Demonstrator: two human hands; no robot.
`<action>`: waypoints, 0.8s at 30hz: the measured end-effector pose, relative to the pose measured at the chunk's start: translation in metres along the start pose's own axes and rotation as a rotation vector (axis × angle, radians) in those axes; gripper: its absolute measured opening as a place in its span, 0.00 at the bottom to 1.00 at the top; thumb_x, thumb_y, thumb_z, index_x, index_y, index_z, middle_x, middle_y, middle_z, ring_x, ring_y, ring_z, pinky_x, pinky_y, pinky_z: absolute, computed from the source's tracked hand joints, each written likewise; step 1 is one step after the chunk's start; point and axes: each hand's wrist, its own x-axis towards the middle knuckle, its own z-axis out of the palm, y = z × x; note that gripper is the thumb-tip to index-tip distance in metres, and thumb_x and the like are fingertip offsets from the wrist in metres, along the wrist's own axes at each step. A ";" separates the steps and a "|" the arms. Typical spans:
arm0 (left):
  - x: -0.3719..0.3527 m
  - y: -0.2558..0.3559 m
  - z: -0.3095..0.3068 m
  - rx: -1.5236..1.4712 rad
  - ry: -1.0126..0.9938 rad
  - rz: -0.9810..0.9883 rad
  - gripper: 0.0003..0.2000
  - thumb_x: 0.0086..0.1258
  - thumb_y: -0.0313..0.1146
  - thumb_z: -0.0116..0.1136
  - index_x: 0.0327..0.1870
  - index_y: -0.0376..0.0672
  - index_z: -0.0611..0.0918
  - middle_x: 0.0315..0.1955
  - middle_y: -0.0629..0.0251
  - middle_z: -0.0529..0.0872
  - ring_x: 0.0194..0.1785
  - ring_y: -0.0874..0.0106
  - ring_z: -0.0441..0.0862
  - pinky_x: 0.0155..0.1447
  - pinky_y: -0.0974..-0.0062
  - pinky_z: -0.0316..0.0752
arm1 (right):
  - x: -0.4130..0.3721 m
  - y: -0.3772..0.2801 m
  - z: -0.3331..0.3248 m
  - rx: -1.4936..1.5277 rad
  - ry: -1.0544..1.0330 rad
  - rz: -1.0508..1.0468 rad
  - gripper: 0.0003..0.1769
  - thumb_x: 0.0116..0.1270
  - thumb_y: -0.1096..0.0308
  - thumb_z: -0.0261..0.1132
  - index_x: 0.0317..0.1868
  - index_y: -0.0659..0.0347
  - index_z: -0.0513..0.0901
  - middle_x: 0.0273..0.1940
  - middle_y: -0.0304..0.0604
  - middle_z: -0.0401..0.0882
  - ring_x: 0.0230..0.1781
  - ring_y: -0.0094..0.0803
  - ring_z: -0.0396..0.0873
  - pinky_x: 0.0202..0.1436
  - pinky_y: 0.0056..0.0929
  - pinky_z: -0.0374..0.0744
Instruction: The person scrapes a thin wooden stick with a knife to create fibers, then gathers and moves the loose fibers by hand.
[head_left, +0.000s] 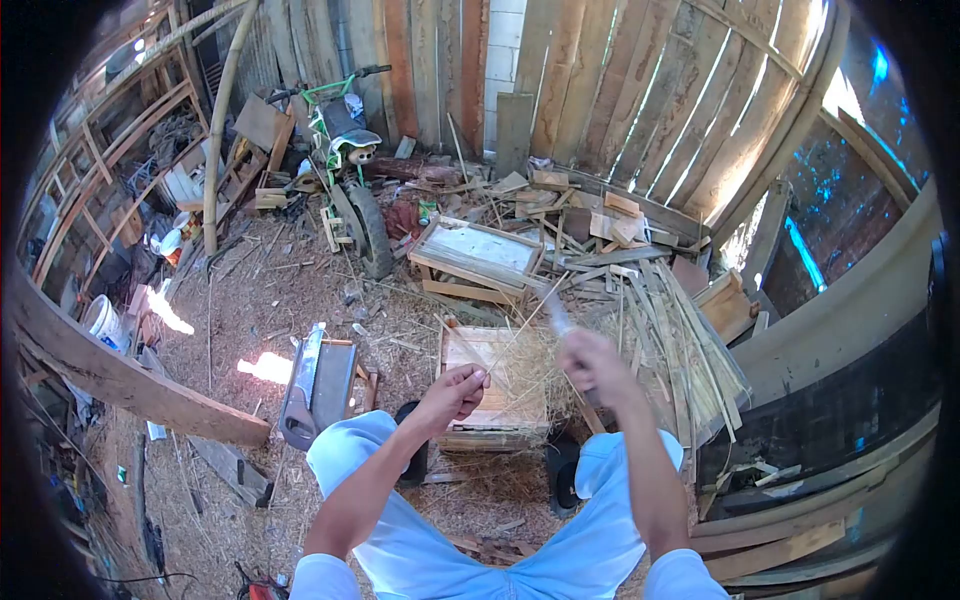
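My left hand [455, 396] is closed, pinching the end of a thin wooden strip [521, 327] between thumb and fingers. The strip slants up and away to the right. My right hand [597, 368], smeared by motion, is wrapped round the handle of a knife [559, 314], whose blurred blade points forward beside the strip's far part. Both hands are over a low wooden box [492, 408] between my knees. A heap of fine shavings [548, 375] lies along its right side.
A handsaw [301, 395] rests on a small bench [336, 378] to the left. Ahead are a wooden frame with a pale panel [478, 250] and a green motorbike [350, 170]. Long thin strips [690, 350] and scrap wood [600, 215] are piled at right. A curved board [140, 375] crosses the left.
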 end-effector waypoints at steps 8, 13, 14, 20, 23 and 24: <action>0.000 -0.005 0.010 0.113 0.002 0.050 0.12 0.75 0.43 0.45 0.34 0.47 0.72 0.15 0.82 0.59 0.16 0.87 0.50 0.19 0.85 0.43 | 0.008 0.013 0.050 0.084 -0.237 0.157 0.14 0.72 0.63 0.54 0.53 0.60 0.75 0.26 0.29 0.68 0.15 0.11 0.57 0.14 0.11 0.55; 0.000 -0.007 0.017 0.210 0.019 0.134 0.12 0.76 0.42 0.46 0.35 0.44 0.73 0.17 0.81 0.61 0.18 0.88 0.53 0.20 0.86 0.46 | 0.000 0.000 0.047 0.048 -0.202 0.212 0.17 0.71 0.62 0.55 0.55 0.61 0.75 0.25 0.26 0.66 0.15 0.09 0.56 0.13 0.09 0.55; 0.001 -0.008 0.018 0.234 0.035 0.159 0.13 0.75 0.43 0.47 0.34 0.44 0.74 0.17 0.81 0.60 0.18 0.88 0.52 0.20 0.85 0.45 | 0.000 0.000 0.044 0.049 -0.201 0.216 0.17 0.71 0.62 0.55 0.55 0.61 0.75 0.25 0.26 0.66 0.15 0.09 0.56 0.13 0.09 0.55; 0.003 -0.015 0.015 0.296 0.044 0.219 0.13 0.75 0.42 0.47 0.34 0.43 0.74 0.18 0.82 0.62 0.20 0.88 0.54 0.22 0.85 0.47 | 0.003 -0.012 0.020 0.052 -0.104 0.170 0.17 0.71 0.63 0.56 0.55 0.63 0.76 0.25 0.27 0.66 0.15 0.10 0.56 0.13 0.10 0.54; 0.004 -0.019 0.011 0.374 0.066 0.276 0.13 0.75 0.42 0.47 0.34 0.43 0.74 0.18 0.81 0.62 0.20 0.87 0.55 0.22 0.85 0.49 | 0.003 -0.017 0.012 0.073 -0.134 0.182 0.15 0.72 0.65 0.53 0.53 0.61 0.76 0.26 0.28 0.66 0.16 0.10 0.56 0.14 0.09 0.55; 0.004 -0.017 0.011 0.406 0.062 0.296 0.13 0.75 0.42 0.47 0.34 0.43 0.74 0.19 0.81 0.63 0.21 0.87 0.55 0.22 0.85 0.50 | 0.004 -0.020 0.003 0.106 -0.118 0.156 0.15 0.72 0.65 0.53 0.53 0.62 0.76 0.26 0.28 0.66 0.16 0.10 0.56 0.14 0.09 0.56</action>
